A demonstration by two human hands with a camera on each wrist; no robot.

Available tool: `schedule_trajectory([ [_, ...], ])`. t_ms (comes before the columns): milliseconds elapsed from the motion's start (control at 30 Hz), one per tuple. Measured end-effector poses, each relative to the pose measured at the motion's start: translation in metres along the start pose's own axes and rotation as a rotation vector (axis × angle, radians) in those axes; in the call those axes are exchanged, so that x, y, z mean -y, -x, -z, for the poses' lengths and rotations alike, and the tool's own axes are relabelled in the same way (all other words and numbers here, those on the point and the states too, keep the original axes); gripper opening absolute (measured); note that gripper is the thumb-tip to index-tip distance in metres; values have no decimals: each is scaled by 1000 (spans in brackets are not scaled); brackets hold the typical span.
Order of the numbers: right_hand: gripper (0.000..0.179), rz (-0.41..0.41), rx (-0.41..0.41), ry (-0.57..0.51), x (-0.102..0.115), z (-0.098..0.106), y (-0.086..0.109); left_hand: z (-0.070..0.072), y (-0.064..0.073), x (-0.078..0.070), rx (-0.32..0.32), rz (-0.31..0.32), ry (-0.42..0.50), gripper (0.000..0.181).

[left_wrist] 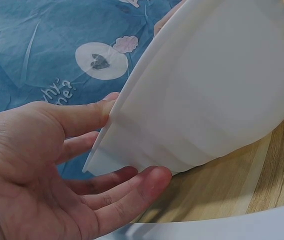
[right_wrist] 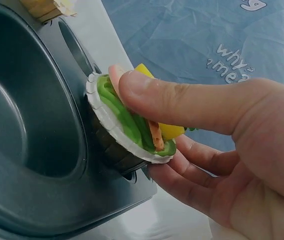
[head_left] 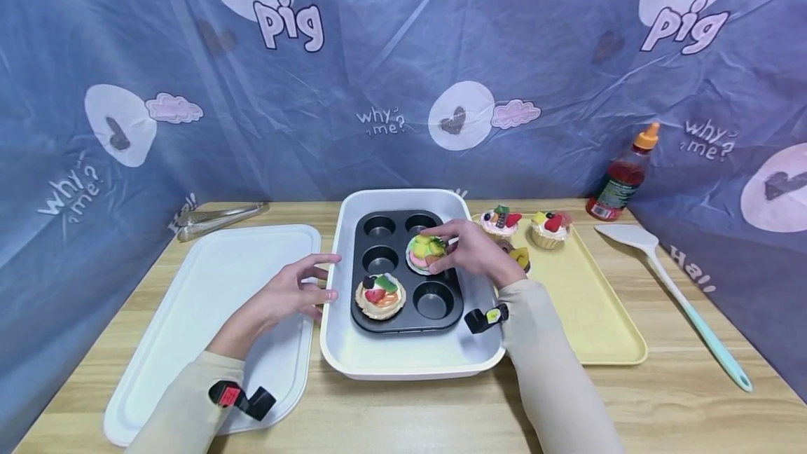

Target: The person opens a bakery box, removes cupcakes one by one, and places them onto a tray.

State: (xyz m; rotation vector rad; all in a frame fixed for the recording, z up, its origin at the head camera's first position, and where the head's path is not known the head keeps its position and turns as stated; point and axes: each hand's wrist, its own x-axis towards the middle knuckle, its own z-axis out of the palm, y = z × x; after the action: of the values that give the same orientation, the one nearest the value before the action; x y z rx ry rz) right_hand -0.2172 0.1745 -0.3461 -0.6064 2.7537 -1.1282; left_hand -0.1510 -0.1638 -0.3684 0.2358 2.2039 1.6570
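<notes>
- Held piece: round toy tart with green cream, yellow and pink toppings and a white fluted rim [head_left: 422, 252], at the middle-right cup of the baking tin; whether it is fully seated cannot be told.
- Right hand [head_left: 471, 249]: fingers clamped on this tart, thumb across its toppings, other fingers at its rim.
- Key relation: the tart lies directly between the right fingers, above or in its cup; being round, it shows no long axis. The right hand is the nearer one; the left stands well apart, beyond the left column of cups.
- Right pose: forearm slants in from the near right, hand pointing left over the tin.
- Baking tin: black, rectangular, six-cup [head_left: 408, 321], long side running away from the person.
- Second piece: pale-crusted toy tart with red, green and orange toppings [head_left: 380, 298], on the near-left cup.
- Container: deep white rectangular tub [head_left: 410, 354], holding the tin.
- Left hand [head_left: 286, 294]: fingers spread apart, touching the tub's left rim and outer wall; forearm slants in from the near left.
- Right of the tub: shallow yellow rectangular tray [head_left: 592, 300] bearing further toy pastries.
- Left of the tub: shallow white rectangular tray [head_left: 214, 328].
- Support: pale wood-grain counter [head_left: 410, 419].
</notes>
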Motion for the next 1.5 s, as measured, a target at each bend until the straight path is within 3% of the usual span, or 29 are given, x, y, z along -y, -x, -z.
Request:
schedule_trajectory([
  [300,66,-14,-12,-51,-2,1,-2,1,0,0,0,-2,7,72],
  [567,65,26,-37,-60,-4,2,-1,1,-1,1,-2,7,3,71],
  [1167,64,-5,-44,-107,-6,7,2,1,-2,2,-4,1,11,71],
  [1500,63,4,-102,-214,-6,16,8,1,-1,2,1,-1,8,71],
])
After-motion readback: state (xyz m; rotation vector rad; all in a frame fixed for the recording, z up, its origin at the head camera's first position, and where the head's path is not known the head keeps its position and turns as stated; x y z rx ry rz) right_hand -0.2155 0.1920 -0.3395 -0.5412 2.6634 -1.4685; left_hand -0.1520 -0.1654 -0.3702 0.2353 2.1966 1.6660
